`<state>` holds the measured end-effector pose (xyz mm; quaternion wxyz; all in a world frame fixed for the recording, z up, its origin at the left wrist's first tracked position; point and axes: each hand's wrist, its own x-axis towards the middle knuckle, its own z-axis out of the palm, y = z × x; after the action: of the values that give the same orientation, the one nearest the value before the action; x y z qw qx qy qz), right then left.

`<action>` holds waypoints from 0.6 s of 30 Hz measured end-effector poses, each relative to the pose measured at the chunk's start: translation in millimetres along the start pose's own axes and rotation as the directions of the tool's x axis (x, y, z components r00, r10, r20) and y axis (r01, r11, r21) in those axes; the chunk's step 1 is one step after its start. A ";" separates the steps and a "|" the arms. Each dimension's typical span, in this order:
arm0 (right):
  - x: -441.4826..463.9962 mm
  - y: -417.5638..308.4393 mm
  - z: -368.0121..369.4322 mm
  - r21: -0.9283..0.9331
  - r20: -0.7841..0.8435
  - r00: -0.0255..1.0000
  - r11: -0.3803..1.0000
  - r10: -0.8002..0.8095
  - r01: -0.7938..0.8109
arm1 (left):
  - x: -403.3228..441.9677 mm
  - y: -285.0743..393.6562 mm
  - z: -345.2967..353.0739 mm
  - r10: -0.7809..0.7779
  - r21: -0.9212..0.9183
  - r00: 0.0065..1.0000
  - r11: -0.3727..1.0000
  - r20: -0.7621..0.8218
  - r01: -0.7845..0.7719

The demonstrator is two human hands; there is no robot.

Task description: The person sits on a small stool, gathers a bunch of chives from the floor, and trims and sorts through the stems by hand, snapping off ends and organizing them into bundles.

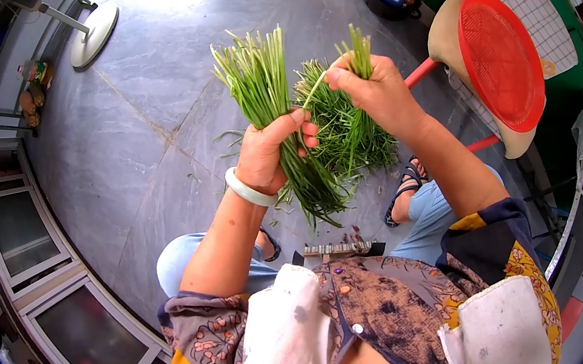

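Observation:
My left hand (272, 148), with a pale bangle on the wrist, is closed round a thick bunch of garlic chives (255, 76). Their pale cut ends point up and the dark leafy ends hang below the fist. My right hand (381, 93) is closed on a smaller bunch of chives (360, 51). Between thumb and finger it also pinches one pale stem, which slants down to my left fingers. Below and behind the hands, a loose heap of chives (344, 134) lies on the floor, partly hidden by my hands.
A red plastic basket (504, 62) rests on a stool at the right. A dark pot (389, 3) stands at the upper right. Glass-fronted cabinets (84, 342) line the left side, and a round white stand base (96, 37) is on the grey tiled floor (130, 129).

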<state>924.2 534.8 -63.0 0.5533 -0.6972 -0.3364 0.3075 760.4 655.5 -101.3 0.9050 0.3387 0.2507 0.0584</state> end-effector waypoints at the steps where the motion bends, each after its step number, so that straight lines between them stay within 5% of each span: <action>1: -0.3 -2.4 -0.2 0.009 -0.006 1.000 1.000 0.017 -0.017 | 0.1 -0.1 -0.6 0.001 -0.004 1.000 1.000 0.002 -0.001; 6: -6.8 -4.2 12.5 0.015 0.071 0.995 0.997 -0.073 0.072 | 0.9 -1.3 1.5 0.023 -0.004 0.999 1.000 -0.027 -0.023; 10: -13.5 -8.8 24.8 0.194 0.146 0.989 0.981 0.002 -0.030 | 1.5 -1.6 3.9 0.017 0.028 1.000 0.999 -0.011 -0.016; 18: -13.3 7.1 22.5 -0.003 0.052 0.997 0.998 -0.061 0.061 | -0.1 -1.7 3.6 0.000 0.028 1.000 1.000 0.000 0.000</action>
<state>899.3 535.6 -73.7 0.5518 -0.6796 -0.3727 0.3077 762.0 652.0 -100.0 0.9002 0.3512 0.2515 0.0551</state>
